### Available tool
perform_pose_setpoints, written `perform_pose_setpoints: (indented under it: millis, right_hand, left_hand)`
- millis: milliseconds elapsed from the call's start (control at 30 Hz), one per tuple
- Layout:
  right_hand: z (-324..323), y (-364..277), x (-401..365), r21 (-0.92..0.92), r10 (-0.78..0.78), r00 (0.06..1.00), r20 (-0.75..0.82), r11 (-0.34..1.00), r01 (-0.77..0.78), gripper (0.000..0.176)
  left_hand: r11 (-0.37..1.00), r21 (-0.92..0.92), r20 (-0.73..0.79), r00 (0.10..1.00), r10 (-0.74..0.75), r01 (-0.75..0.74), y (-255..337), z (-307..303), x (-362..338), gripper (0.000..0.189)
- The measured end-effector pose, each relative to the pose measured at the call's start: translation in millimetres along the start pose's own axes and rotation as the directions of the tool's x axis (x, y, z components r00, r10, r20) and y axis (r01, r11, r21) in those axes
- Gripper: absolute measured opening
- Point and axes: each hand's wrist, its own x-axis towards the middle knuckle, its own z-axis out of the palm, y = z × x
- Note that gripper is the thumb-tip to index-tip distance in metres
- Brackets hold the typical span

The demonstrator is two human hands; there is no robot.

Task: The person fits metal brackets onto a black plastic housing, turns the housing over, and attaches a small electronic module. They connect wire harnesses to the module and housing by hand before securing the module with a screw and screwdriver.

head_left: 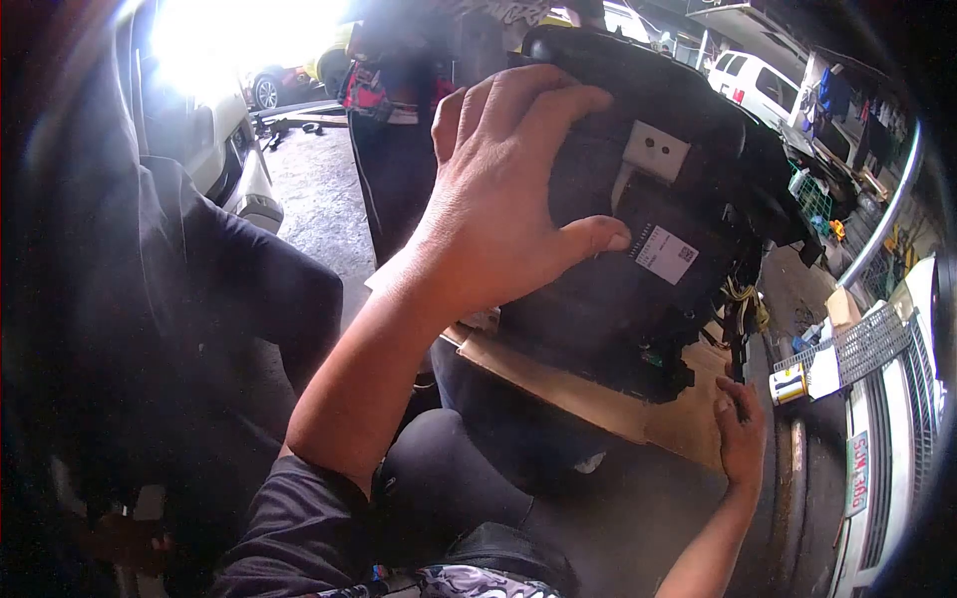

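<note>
My left hand [508,189] lies over a large black plastic assembly [588,299], its thumb and fingers spread apart. The thumb tip is beside a white label [666,255] with printed codes. Above the label sits a white block [655,151] with two dark holes. Lower right, my right hand [741,434] is beside the assembly's lower corner, over the cardboard [558,391]. Its fingers are slightly bent and apart, with nothing visible between them. Loose wires [740,292] show at the assembly's right edge.
A person in dark clothes [399,149] stands behind the assembly. Dark fabric [179,279] fills the left side. A white vehicle [234,130] is at upper left. On the right are a white vehicle front part with a plate [856,473], a metal mesh [872,344] and a can [788,384].
</note>
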Motion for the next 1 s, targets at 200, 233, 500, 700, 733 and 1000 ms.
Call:
perform_pose_setpoints:
  millis: [200,233,500,700,733,1000]
  right_hand:
    - [-4,-2,0,-0.114,-0.002,0.999,0.032,0.993,0.006,0.053]
    - [-4,-2,0,-0.123,0.002,0.999,0.037,0.992,0.003,0.054]
    - [-7,18,7,-0.042,-0.029,0.999,0.03,0.999,0.03,0.062]
    - [0,0,2,0.004,-0.087,0.996,-0.003,0.996,0.087,0.068]
    - [-1,1,3,-0.008,-0.082,0.996,0.018,0.997,0.083,0.066]
    - [-7,-9,4,-0.094,-0.078,0.996,0.051,0.992,0.082,0.051]
  left_hand:
    - [1.0,0.006,-0.001,1.0,0.008,-0.008,-2,1,-2,0.096]
    - [1.0,-0.007,0.0,1.0,0.009,-0.009,-3,2,-1,0.096]
    - [0.996,-0.089,-0.015,1.0,0.027,-0.028,-7,15,-11,0.094]
    - [0.945,0.049,-0.054,0.944,0.326,-0.323,-13,19,-1,0.085]
    - [0.958,0.033,-0.022,0.958,0.285,-0.284,-14,18,0,0.085]
    - [0.971,0.023,0.092,0.968,0.235,-0.238,-27,23,19,0.082]
